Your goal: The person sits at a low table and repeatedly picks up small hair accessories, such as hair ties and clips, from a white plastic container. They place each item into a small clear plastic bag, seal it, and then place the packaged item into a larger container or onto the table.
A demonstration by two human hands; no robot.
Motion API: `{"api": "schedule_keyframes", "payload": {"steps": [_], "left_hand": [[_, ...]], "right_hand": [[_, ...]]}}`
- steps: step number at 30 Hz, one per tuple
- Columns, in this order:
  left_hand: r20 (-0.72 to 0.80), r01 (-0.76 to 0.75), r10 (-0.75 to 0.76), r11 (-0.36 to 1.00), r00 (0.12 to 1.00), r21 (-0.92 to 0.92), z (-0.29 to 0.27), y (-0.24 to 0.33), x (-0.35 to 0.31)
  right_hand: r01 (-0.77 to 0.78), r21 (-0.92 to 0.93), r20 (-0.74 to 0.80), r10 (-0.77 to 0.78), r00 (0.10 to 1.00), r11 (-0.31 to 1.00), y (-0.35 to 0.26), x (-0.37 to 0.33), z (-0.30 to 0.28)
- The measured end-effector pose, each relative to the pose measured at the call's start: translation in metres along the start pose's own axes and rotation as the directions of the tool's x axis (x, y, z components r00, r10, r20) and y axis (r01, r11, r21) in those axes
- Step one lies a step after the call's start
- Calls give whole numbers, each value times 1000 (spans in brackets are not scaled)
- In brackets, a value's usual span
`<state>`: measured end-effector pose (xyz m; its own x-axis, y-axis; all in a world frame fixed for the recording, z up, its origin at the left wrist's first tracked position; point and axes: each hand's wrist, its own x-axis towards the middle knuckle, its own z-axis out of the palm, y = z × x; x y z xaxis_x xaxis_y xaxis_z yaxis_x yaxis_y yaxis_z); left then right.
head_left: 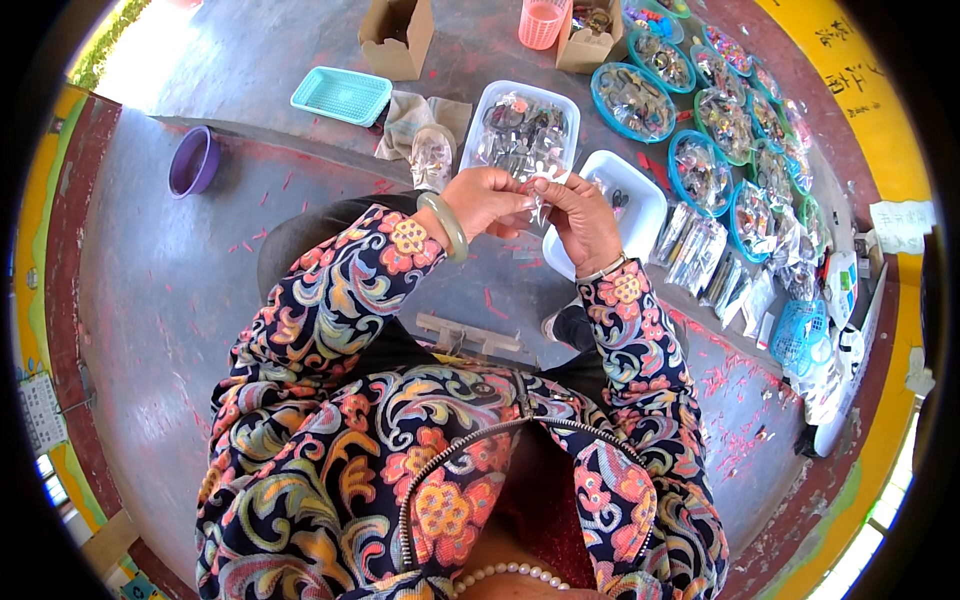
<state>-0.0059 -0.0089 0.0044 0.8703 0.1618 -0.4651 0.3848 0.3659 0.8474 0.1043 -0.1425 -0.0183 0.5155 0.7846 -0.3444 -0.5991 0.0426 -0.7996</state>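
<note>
My left hand (484,204) and my right hand (586,226) meet in front of me with thumbs and fingers pinched together. Between them is a small clear, shiny plastic bag (540,212); its contents are too small to make out. Just beyond the hands stands a white basin (572,112) filled with small packaged pieces. Beside my right hand, a second white basin (648,220) holds a few dark items, partly hidden by the hand. A bracelet is on each wrist.
Blue and green round baskets (596,92) full of packets crowd the far right, near bundles of clear packets (690,245). A teal tray (342,96), a purple basin (194,162), a cardboard box (396,58) and a pink basket (541,24) stand on the floor. Red scraps lie scattered.
</note>
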Motion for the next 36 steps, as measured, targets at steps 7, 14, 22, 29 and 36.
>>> {"api": "schedule_keyframes", "payload": {"steps": [7,14,22,29,36], "left_hand": [[-26,145,-146,988,989,-55,-12,3,4],[93,248,-235,953,968,-176,-18,0,1],[-36,107,-123,950,992,-293,-17,15,-7],[-83,-129,105,924,991,-361,-17,41,-25],[-18,-106,107,923,994,-371,-17,38,-25]], "right_hand": [[438,-696,63,-560,826,569,-10,-9,0],[606,-781,554,-617,559,-153,-7,-14,0],[438,-887,197,-738,645,146,-13,5,-26],[65,-582,-391,-349,852,811,21,68,-126],[-106,-591,-379,-159,912,800,74,101,-126]]}}
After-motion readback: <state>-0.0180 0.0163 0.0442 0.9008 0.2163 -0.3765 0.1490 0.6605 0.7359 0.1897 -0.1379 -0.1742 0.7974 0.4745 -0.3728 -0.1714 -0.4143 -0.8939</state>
